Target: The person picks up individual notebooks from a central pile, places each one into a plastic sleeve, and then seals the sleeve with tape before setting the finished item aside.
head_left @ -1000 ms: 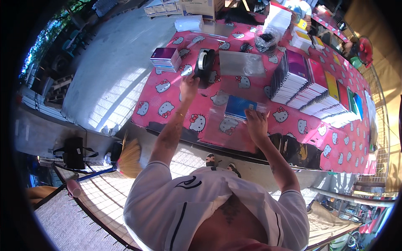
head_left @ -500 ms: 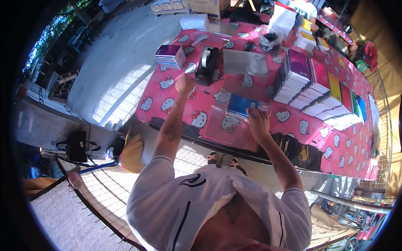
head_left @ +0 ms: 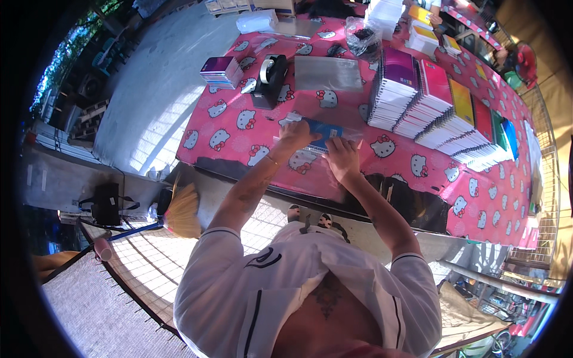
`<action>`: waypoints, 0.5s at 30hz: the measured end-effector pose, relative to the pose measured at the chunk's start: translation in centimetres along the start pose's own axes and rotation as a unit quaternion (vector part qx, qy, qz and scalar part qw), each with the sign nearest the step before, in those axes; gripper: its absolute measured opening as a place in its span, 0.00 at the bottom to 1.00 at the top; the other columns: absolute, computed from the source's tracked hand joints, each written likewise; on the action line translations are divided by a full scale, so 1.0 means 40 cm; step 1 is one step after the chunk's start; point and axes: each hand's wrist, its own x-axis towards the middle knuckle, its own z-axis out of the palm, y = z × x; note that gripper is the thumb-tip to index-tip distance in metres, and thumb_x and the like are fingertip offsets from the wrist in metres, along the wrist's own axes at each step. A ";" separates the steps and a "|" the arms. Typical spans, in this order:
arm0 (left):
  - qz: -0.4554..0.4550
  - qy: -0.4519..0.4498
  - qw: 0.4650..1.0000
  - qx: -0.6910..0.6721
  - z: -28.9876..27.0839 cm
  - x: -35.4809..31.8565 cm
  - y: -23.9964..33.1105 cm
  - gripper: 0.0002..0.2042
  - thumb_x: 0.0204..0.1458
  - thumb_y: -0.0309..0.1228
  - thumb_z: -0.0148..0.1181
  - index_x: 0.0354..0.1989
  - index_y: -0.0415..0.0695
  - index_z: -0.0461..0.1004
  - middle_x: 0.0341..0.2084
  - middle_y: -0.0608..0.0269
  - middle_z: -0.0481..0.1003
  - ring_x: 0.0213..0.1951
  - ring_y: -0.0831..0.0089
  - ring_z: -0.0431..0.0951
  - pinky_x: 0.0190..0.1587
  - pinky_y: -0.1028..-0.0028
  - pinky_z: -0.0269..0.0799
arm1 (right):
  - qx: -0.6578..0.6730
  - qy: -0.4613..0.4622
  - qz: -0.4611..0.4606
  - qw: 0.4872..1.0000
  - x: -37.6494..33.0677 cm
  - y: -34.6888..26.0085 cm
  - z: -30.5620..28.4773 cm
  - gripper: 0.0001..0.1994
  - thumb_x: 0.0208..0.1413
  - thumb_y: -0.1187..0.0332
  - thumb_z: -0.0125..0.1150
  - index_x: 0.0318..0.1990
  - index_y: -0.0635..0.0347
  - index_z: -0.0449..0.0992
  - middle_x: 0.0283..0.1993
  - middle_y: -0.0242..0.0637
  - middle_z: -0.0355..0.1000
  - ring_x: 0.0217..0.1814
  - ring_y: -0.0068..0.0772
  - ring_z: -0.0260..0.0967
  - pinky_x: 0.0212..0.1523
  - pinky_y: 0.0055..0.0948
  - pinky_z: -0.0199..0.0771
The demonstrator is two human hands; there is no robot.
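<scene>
A blue spiral notebook [head_left: 327, 129] lies in a clear plastic sleeve [head_left: 356, 136] near the table's front edge. My left hand [head_left: 295, 137] rests over its left end, thumb stretched out across the cover and fingers lying on the film. At the lower right edge of the notebook, my right hand [head_left: 342, 156] holds it down with bent fingers pressed together. Beyond my left hand stands a black tape dispenser [head_left: 270, 83] with a roll of tape. Clear plastic sheets [head_left: 327, 73] lie flat behind the notebook. My palms hide part of the sleeve.
Tall stacks of spiral notebooks [head_left: 394, 89] stand to the right, with a small purple-topped stack [head_left: 221, 72] at the left edge. A crumpled clear bag [head_left: 363, 39] sits further back. A co-worker's hand [head_left: 435, 19] shows at the far right. A broom [head_left: 182, 212] leans below the table.
My left hand has come from beside the tape dispenser to the left end of the notebook, its fingers now laid down. My right hand stays on the notebook. The whole view has shifted slightly.
</scene>
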 end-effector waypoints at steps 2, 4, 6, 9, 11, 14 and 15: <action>0.003 0.035 0.999 0.006 0.004 -0.019 0.003 0.25 0.48 0.59 0.65 0.28 0.45 0.81 0.34 0.49 0.81 0.45 0.48 0.80 0.48 0.52 0.72 | 0.015 0.006 -0.002 1.000 0.004 -0.006 -0.014 0.19 0.49 0.55 0.66 0.46 0.53 0.77 0.43 0.34 0.69 0.50 0.38 0.71 0.51 0.40 0.63; 0.015 0.071 0.997 0.021 0.017 -0.036 -0.005 0.24 0.48 0.57 0.66 0.31 0.45 0.80 0.35 0.50 0.80 0.46 0.49 0.79 0.50 0.52 0.70 | 0.028 0.059 -0.019 0.998 0.022 -0.009 -0.045 0.21 0.52 0.50 0.65 0.48 0.52 0.77 0.44 0.35 0.69 0.51 0.40 0.69 0.53 0.43 0.62; 0.034 0.102 0.993 0.053 0.047 -0.054 -0.029 0.23 0.46 0.54 0.68 0.37 0.46 0.78 0.39 0.52 0.79 0.47 0.50 0.78 0.51 0.53 0.69 | 0.045 -0.005 -0.001 0.999 0.041 0.001 -0.040 0.21 0.53 0.47 0.63 0.48 0.49 0.79 0.47 0.36 0.69 0.54 0.42 0.68 0.53 0.46 0.62; 0.207 0.153 0.962 0.093 0.035 -0.151 0.016 0.21 0.45 0.45 0.70 0.43 0.48 0.75 0.45 0.55 0.76 0.49 0.53 0.76 0.52 0.54 0.68 | 0.116 -0.001 0.060 0.991 0.100 0.083 0.041 0.23 0.56 0.41 0.57 0.46 0.48 0.81 0.50 0.38 0.72 0.54 0.45 0.70 0.53 0.48 0.65; 0.281 0.264 0.919 0.085 0.129 -0.151 0.005 0.21 0.44 0.39 0.70 0.46 0.49 0.74 0.47 0.57 0.74 0.49 0.55 0.74 0.51 0.55 0.69 | 0.184 -0.101 0.092 0.973 0.188 0.133 0.064 0.26 0.58 0.37 0.52 0.44 0.48 0.82 0.50 0.40 0.75 0.52 0.48 0.72 0.50 0.46 0.68; 0.342 0.333 0.879 -0.013 0.134 -0.146 0.008 0.20 0.47 0.31 0.68 0.50 0.48 0.73 0.47 0.57 0.74 0.47 0.55 0.75 0.50 0.57 0.70 | 0.305 -0.246 0.108 0.914 0.252 0.247 0.052 0.41 0.59 0.26 0.36 0.44 0.55 0.82 0.44 0.47 0.80 0.45 0.49 0.78 0.43 0.39 0.74; 0.337 0.346 0.874 -0.059 0.113 -0.152 -0.008 0.19 0.49 0.30 0.67 0.50 0.48 0.73 0.46 0.56 0.75 0.47 0.54 0.75 0.49 0.57 0.71 | 0.371 -0.347 0.185 0.842 0.270 0.258 -0.006 0.48 0.55 0.22 0.32 0.54 0.58 0.79 0.46 0.49 0.79 0.46 0.43 0.79 0.42 0.37 0.75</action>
